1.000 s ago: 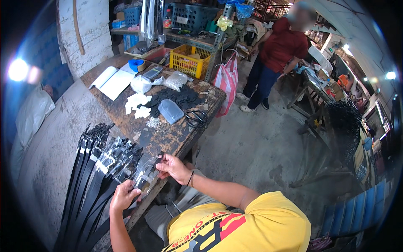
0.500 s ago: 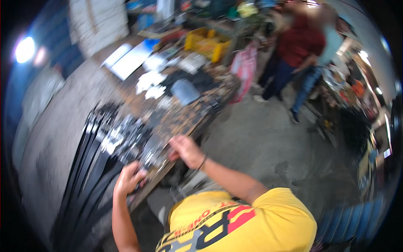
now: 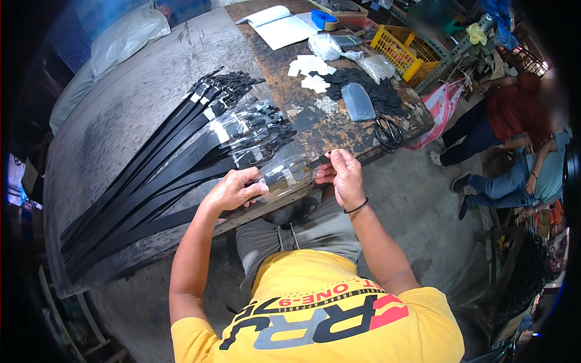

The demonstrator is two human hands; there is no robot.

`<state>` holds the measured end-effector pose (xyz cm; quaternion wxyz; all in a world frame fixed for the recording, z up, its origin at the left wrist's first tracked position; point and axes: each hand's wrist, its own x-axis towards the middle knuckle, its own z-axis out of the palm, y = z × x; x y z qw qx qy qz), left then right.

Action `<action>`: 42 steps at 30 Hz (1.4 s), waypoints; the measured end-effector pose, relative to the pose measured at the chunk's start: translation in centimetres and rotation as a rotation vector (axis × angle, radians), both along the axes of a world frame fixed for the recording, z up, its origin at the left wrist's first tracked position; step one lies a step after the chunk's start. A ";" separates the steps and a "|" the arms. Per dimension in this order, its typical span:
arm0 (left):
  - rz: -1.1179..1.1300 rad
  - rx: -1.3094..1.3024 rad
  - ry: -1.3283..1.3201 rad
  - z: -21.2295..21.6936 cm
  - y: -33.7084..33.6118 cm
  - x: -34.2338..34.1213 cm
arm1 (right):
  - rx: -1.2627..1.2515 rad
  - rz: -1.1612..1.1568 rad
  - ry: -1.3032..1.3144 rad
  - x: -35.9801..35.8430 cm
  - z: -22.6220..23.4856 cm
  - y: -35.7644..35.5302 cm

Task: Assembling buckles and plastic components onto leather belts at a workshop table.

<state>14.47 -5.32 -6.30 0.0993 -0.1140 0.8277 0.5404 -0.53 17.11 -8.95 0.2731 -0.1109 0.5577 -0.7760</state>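
Clear sleeve: a see-through plastic sleeve (image 3: 289, 172) over the buckle end of a black belt, held at the near edge of the workbench (image 3: 121, 115), between both hands.
Left hand: left hand (image 3: 233, 189) grips the sleeve's left end, thumb and fingers pinched together on the plastic.
Right hand: right hand (image 3: 344, 174) holds the sleeve's right end, fingertips closed on its upper edge; a dark band sits on that wrist.
Belt row: black belts (image 3: 163, 163) lie side by side in a fan just left of the hands, running from the near left to the middle of the bench; several far ends wear clear sleeves with small white labels (image 3: 219, 130).
Scissors: black-handled scissors (image 3: 387, 130) lie just beyond the right hand.
Clear pouch: a greyish plastic packet (image 3: 357, 101) rests on dark cut pieces further back.
White scraps: small white paper pieces (image 3: 310, 68) lie far on the bench, near crumpled clear bags.
Open book: white pages (image 3: 275, 24) at the far edge, a blue tape roll (image 3: 324, 19) beside them.
Yellow crate: a yellow plastic basket (image 3: 402, 51) at far right.
Other people: two people (image 3: 514, 121) sit well apart on the right.
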 end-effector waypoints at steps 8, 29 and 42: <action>0.115 -0.034 0.154 0.1 1.0 0.3 | 0.018 -0.008 -0.028 -0.5 0.2 0.1; 0.022 0.230 0.165 -1.8 0.1 1.2 | 0.040 -0.049 -0.037 -1.2 0.5 -0.5; 0.090 0.094 0.182 -2.6 0.2 1.3 | -0.009 -0.052 0.003 0.2 -0.3 -0.8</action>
